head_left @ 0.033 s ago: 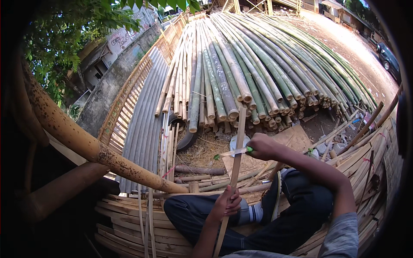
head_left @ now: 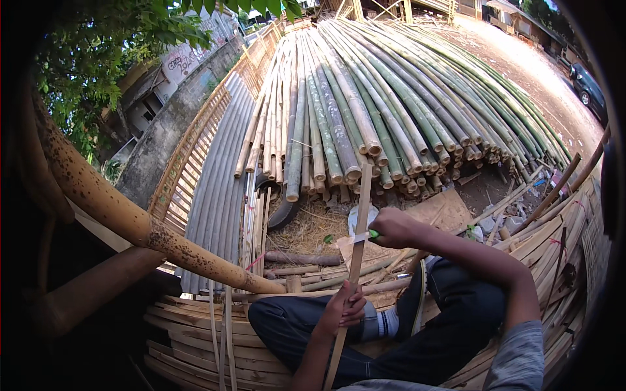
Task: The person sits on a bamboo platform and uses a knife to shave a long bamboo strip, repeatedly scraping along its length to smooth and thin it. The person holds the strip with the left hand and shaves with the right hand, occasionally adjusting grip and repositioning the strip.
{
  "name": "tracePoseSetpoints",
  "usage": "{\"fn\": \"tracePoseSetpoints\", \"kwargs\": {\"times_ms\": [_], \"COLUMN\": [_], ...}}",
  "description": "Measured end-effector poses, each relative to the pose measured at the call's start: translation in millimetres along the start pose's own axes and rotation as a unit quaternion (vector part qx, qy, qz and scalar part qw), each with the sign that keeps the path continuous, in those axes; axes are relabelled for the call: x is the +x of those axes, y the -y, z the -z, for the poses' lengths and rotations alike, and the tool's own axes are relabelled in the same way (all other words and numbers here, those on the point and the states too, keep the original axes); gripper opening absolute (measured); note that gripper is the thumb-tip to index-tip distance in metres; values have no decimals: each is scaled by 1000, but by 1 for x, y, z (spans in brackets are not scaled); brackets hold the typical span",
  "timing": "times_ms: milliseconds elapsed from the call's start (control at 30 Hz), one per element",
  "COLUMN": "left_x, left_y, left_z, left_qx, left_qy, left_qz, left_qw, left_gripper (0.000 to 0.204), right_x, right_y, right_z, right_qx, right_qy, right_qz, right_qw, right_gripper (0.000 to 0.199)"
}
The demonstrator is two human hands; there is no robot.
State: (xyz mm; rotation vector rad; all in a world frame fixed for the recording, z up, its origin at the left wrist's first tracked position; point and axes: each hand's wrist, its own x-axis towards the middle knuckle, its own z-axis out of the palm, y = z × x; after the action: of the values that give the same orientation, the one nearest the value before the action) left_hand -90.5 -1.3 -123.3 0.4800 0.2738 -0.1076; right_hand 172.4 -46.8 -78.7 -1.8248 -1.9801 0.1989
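Observation:
A long flat bamboo strip (head_left: 358, 257) rises at a slant from my lap, its upper end in front of the stacked poles. My left hand (head_left: 343, 308) is closed around its lower part, above my folded legs. Higher up, my right hand (head_left: 395, 229) grips a knife (head_left: 373, 234) by its green handle. The pale blade lies across the strip, touching it or very close to it. My right fingers are wrapped round the handle and hide most of it.
Green bamboo poles (head_left: 404, 104) lie in a large stack ahead. A thick bamboo pole (head_left: 189, 251) crosses on the left, beside corrugated sheets (head_left: 218, 195). Split bamboo strips (head_left: 208, 339) lie around my legs. A brown board (head_left: 450, 210) rests on the ground beyond my right forearm.
My right hand and the knife have shifted a little down the strip and slightly left. My left hand and the strip look unmoved.

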Motion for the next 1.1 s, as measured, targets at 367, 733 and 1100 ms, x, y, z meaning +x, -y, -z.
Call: {"fn": "tracePoseSetpoints", "kwargs": {"times_ms": [367,733,1100], "left_x": [-12,17,11], "left_y": [19,9,-17], "left_z": [-6,-11,5], "left_qx": [36,-81,-17], "left_qy": [-17,163,27], "left_qz": [6,66,18], "left_qw": [999,981,999], "left_gripper": [52,45,45], "right_x": [26,-1,7], "right_y": [-41,-59,7], "right_z": [42,-32,5], "right_qx": [113,241,-8], "right_qy": [-170,-237,1], "right_qz": [-252,-237,-46], "right_qw": [946,911,999], "right_gripper": [30,34,27]}}
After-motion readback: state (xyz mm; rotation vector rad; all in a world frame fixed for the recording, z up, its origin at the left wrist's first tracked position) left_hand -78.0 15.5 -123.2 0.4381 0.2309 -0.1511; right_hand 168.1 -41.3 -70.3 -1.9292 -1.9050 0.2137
